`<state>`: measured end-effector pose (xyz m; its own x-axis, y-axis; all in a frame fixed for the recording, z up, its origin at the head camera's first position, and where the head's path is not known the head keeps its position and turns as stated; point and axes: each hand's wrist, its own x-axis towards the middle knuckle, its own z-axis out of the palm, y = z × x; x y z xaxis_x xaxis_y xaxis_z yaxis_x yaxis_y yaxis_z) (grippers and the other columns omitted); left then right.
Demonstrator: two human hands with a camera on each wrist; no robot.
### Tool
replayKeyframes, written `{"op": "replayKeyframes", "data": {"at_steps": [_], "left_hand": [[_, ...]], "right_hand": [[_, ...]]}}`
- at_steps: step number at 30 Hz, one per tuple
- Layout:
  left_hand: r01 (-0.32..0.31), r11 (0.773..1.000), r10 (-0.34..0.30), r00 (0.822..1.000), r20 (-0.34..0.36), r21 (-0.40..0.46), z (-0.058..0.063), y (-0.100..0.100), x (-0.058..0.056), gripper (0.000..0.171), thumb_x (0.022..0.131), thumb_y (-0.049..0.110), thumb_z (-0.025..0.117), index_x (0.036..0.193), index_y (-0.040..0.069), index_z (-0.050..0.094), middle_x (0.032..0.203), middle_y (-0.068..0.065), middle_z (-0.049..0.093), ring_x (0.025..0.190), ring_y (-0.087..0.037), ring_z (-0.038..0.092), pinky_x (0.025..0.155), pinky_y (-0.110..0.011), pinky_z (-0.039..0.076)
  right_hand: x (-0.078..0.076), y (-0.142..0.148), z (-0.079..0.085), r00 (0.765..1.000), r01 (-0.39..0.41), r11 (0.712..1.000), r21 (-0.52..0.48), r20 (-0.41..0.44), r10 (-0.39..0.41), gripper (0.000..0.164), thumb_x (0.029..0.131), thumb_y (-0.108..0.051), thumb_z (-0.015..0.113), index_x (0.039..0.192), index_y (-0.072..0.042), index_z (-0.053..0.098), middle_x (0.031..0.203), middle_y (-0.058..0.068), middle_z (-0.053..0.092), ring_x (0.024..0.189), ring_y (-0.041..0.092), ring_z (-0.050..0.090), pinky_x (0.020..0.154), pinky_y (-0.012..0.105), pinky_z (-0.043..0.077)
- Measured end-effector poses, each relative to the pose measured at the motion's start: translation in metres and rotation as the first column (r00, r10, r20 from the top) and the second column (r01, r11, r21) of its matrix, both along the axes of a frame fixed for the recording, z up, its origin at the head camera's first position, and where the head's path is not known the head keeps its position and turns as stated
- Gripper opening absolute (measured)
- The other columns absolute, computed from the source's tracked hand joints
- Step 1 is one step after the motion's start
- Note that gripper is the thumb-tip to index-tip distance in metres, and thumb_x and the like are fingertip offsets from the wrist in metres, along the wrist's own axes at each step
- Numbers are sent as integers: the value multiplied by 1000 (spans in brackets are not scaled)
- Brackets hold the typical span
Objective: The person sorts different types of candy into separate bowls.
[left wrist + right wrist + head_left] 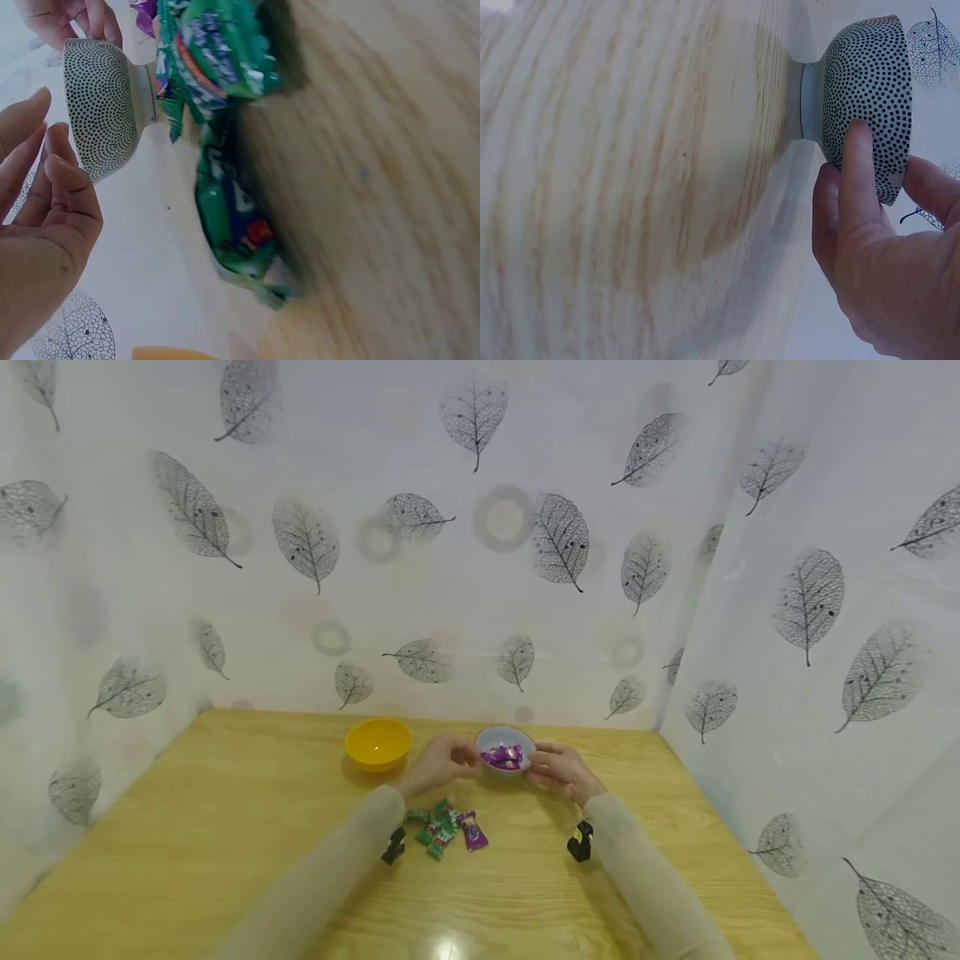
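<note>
A black-dotted white bowl (504, 734) with purple-wrapped candies (502, 757) in it stands towards the back of the table. My right hand (564, 770) grips its right side; in the right wrist view the index finger lies on the dotted outer wall (870, 90) and the thumb is at the rim. On the other side, my left hand (442, 762) is beside the bowl with loosely bent fingers and nothing in them. Nearer to me lie several green-wrapped candies (441, 837) and one purple-wrapped candy (472, 832), large in the left wrist view.
An orange-yellow bowl (378, 745) stands left of my left hand. The wooden table (247, 802) ends at a white curtain (420, 602) printed with grey leaves, at the back and both sides. Black bands with wrist cameras sit on both wrists.
</note>
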<state>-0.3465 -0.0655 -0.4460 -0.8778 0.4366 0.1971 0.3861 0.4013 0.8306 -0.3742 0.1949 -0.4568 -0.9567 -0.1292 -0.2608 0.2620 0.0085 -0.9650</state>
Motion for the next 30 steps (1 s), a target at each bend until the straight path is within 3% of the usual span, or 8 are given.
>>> {"op": "replayKeyframes", "data": {"at_steps": [6,12,20,24,30], "left_hand": [[47,998,-43,995,92,-37,-6,-12,13,18,86,8,73,101,-2,71,91,-5,71,82,-16,62,78,-29,55],[129,985,-120,989,86,-117,-11,-12,19,22,85,14,76,102,1,73,98,-11,73,83,-14,63,78,-28,56],[197,969,-181,977,117,-151,-10,-13,19,25,83,13,78,105,1,72,103,-14,73,83,-15,64,76,-26,56],[252,955,-229,962,147,-157,-10,-17,16,28,82,14,79,107,3,72,106,-13,72,86,-15,64,78,-27,56],[337,935,-307,925,225,-107,-8,-21,9,30,80,8,79,108,-1,71,105,-16,72,85,-19,65,77,-27,57]], "right_hand": [[0,-4,-2,999,-44,999,14,-8,45,51,96,-1,56,144,7,40,141,32,46,93,21,69,93,33,56],[1,-2,-3,1000,-17,1000,-4,-6,17,51,96,0,55,144,8,39,139,33,47,95,23,70,95,36,55],[1,1,0,1000,-27,1000,-15,-13,27,52,97,1,54,145,9,37,140,34,46,107,32,66,96,38,54],[1,2,0,1000,-24,1000,-10,-12,24,51,97,1,54,144,9,37,140,34,46,107,31,67,96,38,54],[1,2,0,1000,-27,1000,-2,-16,27,51,98,-1,53,145,8,37,140,34,46,98,23,69,97,37,54]]}}
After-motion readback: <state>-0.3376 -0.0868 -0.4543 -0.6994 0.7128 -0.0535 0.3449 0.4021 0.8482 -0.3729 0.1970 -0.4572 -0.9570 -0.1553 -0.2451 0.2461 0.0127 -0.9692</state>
